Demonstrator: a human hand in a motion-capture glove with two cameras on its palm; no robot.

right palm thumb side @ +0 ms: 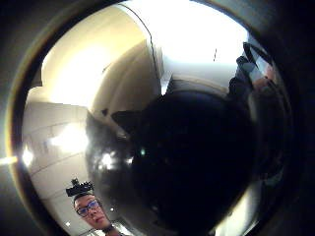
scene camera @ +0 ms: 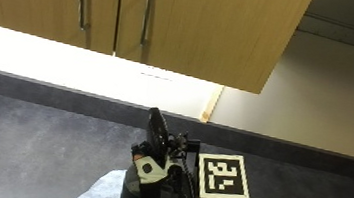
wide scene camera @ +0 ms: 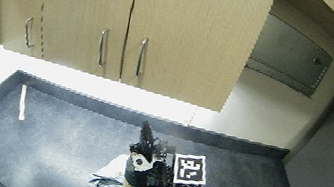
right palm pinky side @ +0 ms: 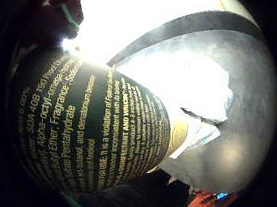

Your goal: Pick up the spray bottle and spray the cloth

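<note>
Spray bottle point(right palm pinky side: 90, 133) is up off the counter, body filling the little-finger palm view, so close against the palm. Rigid plastic, smooth label, likely slippery; best held round the body or neck. Right hand point(wide scene camera: 143, 171) looks wrapped round it, though fingers are mostly hidden. Cloth point(right palm pinky side: 199, 100) is soft, crumpled, lying just below on the dark counter point(wide scene camera: 52, 136)
</note>
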